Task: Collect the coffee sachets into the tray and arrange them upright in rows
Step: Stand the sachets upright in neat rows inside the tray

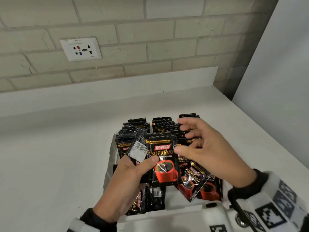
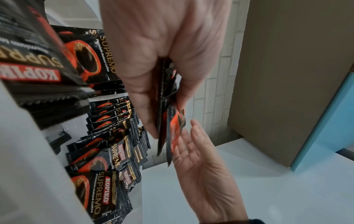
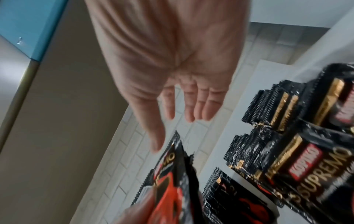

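Rows [image 1: 160,126] stand at the tray's [image 1: 111,153] far end; near sachets [image 1: 197,181] lie flat. Left hand [image 1: 132,174] pinches a bunch [image 1: 160,158]; right hand [image 1: 209,148] spread, empty.

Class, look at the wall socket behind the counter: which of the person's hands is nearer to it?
Left. The left hand grips sachets over the tray's left side, below and right of the socket. The right hand is open, farther right over the rows.

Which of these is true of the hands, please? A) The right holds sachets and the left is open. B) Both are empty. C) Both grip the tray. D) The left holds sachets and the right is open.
D: the left hand grips sachets while the right hand hovers with fingers spread.
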